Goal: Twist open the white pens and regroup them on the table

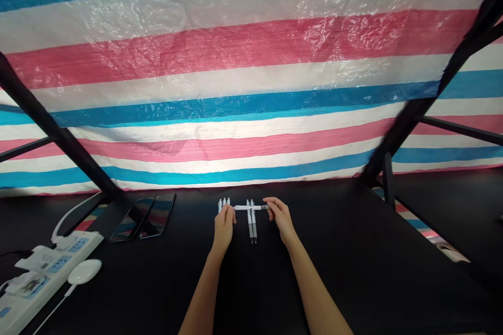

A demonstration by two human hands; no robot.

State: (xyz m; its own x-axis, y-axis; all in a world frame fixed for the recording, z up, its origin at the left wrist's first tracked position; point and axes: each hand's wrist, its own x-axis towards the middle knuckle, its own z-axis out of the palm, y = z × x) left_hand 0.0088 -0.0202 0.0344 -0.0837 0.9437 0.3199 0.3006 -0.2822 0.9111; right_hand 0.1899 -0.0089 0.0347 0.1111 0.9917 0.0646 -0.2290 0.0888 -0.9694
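A white pen (251,208) is held level between my two hands. My left hand (224,224) is closed on its left end, and my right hand (280,215) pinches its right end with thumb and fingers. Beneath and just in front of it, two white pens with grey lower ends (252,227) lie side by side on the black table, tips toward me. Several more white pens (223,202) lie by my left hand, which hides their lower parts.
On the left of the black table (157,277) lie two dark phones (158,215). A white power strip (51,272) with plugs and a white round charger (85,271) with a cable are nearer. Black frame bars (416,110) rise either side before a striped sheet (236,73).
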